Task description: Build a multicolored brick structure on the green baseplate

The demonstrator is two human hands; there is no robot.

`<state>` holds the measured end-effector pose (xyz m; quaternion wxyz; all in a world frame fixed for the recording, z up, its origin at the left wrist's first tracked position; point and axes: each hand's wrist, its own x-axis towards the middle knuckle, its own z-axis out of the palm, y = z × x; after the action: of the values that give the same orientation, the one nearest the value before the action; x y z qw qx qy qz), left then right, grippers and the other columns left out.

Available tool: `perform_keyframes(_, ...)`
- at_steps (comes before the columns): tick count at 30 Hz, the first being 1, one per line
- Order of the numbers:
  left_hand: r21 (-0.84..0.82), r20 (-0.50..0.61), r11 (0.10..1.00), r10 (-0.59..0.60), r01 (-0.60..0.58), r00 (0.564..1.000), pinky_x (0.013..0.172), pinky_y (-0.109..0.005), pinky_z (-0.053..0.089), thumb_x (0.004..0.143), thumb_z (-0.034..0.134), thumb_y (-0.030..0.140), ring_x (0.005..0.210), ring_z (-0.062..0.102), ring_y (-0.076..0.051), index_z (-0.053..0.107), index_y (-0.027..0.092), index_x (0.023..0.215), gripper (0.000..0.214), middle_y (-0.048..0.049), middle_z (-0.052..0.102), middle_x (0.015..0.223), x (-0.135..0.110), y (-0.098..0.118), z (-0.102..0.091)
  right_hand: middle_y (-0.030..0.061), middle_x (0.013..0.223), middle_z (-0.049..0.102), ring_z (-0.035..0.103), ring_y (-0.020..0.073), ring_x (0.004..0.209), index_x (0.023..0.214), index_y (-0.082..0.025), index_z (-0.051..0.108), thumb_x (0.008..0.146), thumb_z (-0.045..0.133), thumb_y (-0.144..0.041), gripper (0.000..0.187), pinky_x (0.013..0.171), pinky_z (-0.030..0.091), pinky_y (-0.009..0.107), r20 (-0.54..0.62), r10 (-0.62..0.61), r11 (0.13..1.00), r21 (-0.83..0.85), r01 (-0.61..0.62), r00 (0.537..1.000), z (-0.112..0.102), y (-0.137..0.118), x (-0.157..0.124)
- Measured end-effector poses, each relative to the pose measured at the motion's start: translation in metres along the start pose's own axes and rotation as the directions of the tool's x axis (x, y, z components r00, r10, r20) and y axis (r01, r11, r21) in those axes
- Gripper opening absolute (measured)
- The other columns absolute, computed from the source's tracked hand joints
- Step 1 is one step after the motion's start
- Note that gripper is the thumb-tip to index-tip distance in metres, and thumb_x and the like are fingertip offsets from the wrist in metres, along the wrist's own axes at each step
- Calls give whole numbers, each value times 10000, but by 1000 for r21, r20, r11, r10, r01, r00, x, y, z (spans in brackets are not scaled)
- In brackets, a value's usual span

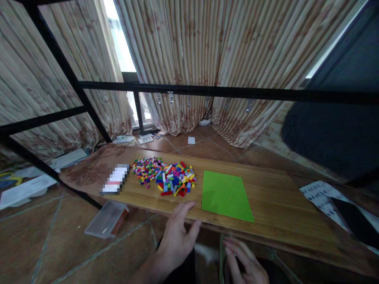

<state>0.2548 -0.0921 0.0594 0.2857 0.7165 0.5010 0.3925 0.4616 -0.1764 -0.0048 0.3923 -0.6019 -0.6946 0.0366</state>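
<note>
My left hand is over the near edge of the wooden table, palm down. Its fingers and thumb are apart and nothing is in it. My right hand is lower, below the table edge. The fingers there are bent, with thumb and fingertips close together; anything between them is hidden. A green studded baseplate lies flat on the table, beyond both hands. Left of it is a loose heap of coloured building bricks, apart from my left hand. Smaller, mixed-colour pieces form a second heap adjoining it.
A pixelated phone-like object lies at the left of the wooden table. On the floor beside it stands a clear plastic box. Printed sheets and a dark phone-shaped object are at the right. A black metal rail crosses before the curtains.
</note>
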Motion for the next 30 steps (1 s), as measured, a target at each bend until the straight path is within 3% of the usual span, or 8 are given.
perform_keyframes(3,-93,93,990,111,-102,990,969,-363,519,847,589,228,1077,641,-207,638,206,1130,287,-81,695,1122,40,41,24,79,1016,741,711,202,925,985,-222,730,951,481,-338,276,795,576,298,1,126,987,102,-125,992,-1,5,50)
perform_keyframes(6,-106,69,986,139,-132,988,966,-363,514,831,598,204,1056,650,-211,663,184,1094,271,-82,710,1089,85,55,49,90,976,727,692,200,879,951,-189,706,947,444,-335,300,753,551,300,14,194,970,144,-194,981,5,9,102)
perform_keyframes(12,-148,-69,989,4,-14,998,870,-342,539,843,568,224,925,691,-198,666,147,1062,252,-101,732,1013,153,10,69,90,939,711,662,211,863,942,-175,702,908,454,-295,277,809,498,336,20,191,975,107,-193,981,24,41,171)
perform_keyframes(15,-157,-105,986,-82,64,991,821,-310,535,827,581,244,862,692,-188,676,136,997,223,-91,740,952,165,-24,54,103,952,713,658,220,879,956,-165,703,916,447,-333,308,815,497,350,-39,246,967,83,-242,969,26,64,175)
perform_keyframes(17,-132,-211,977,-194,169,958,759,-283,525,825,574,263,806,684,-180,674,131,982,228,-74,739,894,169,-40,36,118,962,710,654,232,883,944,-155,703,915,443,-353,328,815,498,369,-58,278,961,30,-276,959,26,78,169)
perform_keyframes(19,-3,-257,963,-261,269,931,697,-265,494,824,566,273,754,669,-177,685,143,940,210,-59,732,840,171,-49,18,125,980,707,651,237,886,951,-152,702,911,447,-363,333,816,501,380,-62,288,957,-10,-289,956,25,87,162)
perform_keyframes(22,243,-185,907,-306,345,934,647,-259,443,809,596,293,719,649,-183,694,172,838,159,-45,722,788,170,-52,4,118,1011,703,651,227,897,967,-163,696,910,449,-365,325,814,508,370,-60,269,963,-8,-270,961,27,93,159)
perform_keyframes(30,597,-36,788,-160,150,986,787,-336,468,839,569,263,900,654,-261,702,189,868,156,-113,693,897,161,-49,40,117,1028,704,650,236,928,980,-166,695,922,442,-363,326,850,511,392,13,228,974,-13,-228,974,41,85,163)
